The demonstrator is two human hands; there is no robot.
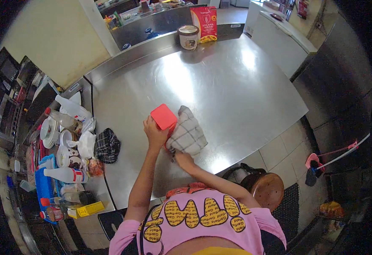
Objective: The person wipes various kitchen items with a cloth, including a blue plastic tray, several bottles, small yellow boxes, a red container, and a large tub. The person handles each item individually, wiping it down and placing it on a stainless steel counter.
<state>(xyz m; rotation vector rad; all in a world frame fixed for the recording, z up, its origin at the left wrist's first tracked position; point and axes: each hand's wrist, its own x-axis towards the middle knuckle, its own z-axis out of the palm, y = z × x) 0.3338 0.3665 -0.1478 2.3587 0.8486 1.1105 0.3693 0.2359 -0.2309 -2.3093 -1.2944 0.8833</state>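
My left hand (pixel 156 134) grips a red square-topped container (pixel 163 116), fingers wrapped round its left side. Its smooth top faces up at me, and most of its body is hidden beneath the top and behind the cloth. My right hand (pixel 185 162) holds the lower end of a pale checked cloth (pixel 188 134). The cloth is bunched up and lies against the container's right side. Both are over a stainless steel table (pixel 237 95), close to my body. To the left, a crumpled dark checked cloth (pixel 108 146) rests on the tabletop.
At the table's back edge stand a lidded tub (pixel 188 40) and a red packet (pixel 204 25). Several bottles, stacked white plates (pixel 49 132), bags and a yellow box (pixel 90 209) crowd the left counter. A brown round pan (pixel 268 192) sits below the table's right edge.
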